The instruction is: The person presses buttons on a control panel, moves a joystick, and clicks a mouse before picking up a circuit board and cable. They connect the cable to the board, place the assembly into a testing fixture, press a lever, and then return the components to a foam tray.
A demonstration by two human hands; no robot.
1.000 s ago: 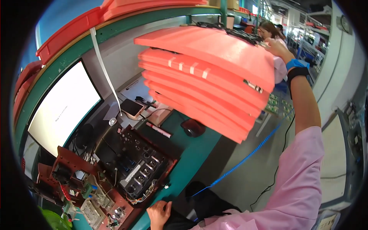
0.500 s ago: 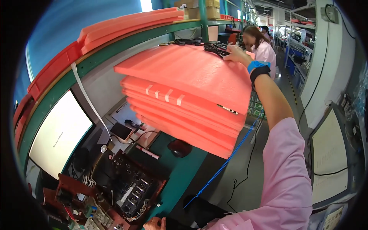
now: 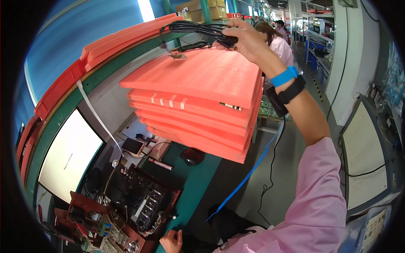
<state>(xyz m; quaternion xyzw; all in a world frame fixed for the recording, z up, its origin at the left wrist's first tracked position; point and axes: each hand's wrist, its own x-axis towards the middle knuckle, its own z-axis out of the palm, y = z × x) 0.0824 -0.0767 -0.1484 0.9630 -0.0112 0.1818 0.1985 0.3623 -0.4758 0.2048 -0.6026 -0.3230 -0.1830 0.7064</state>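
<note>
My right hand is raised at the top of the view and closed around a coiled bundle of black cable, lifted just above a stack of pink foam sheets. More black cable lies on the foam's far edge, beside a small brownish piece. A board's edge shows between the upper sheets. At the bottom, my left hand rests near the green table's edge, fingers curled, nothing visible in it. Close to it sits an opened dark assembly with wires.
A lit monitor stands left under a green shelf bearing pink foam and red bins. A black mouse and a marker lie on the green mat. A blue coiled cord hangs at right. Other people are farther back.
My right hand has lifted the black cable bundle off the foam stack and moved up and left with it. The view has shifted slightly; my left hand stays near the table edge.
</note>
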